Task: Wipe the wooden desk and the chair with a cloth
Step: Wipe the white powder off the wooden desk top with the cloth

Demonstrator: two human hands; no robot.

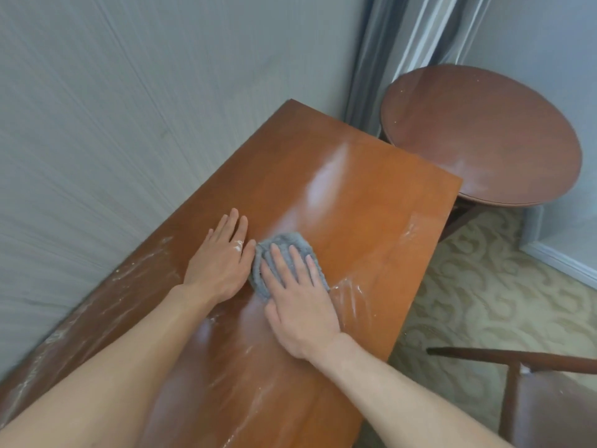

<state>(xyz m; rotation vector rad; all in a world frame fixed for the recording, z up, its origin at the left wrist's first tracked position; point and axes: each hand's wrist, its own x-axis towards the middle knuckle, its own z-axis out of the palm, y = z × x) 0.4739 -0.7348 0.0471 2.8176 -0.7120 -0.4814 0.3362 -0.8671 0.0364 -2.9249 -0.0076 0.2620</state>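
The wooden desk (355, 195) runs from the lower left to the upper middle, glossy orange-brown, with white dusty smears along its left edge and near its right edge. A grey cloth (286, 242) lies bunched on the desk's middle. My right hand (300, 299) presses flat on top of the cloth, fingers spread. My left hand (219, 260) rests flat on the bare wood just left of the cloth, its thumb touching the cloth's edge. The chair (529, 360) shows at the lower right: a dark wooden rail and part of a brown seat.
A round dark wooden side table (484, 137) with white specks stands past the desk's far right corner. A grey wall borders the desk's left side, a grey curtain (387, 43) hangs at the back. Patterned beige carpet (468, 302) covers the floor to the right.
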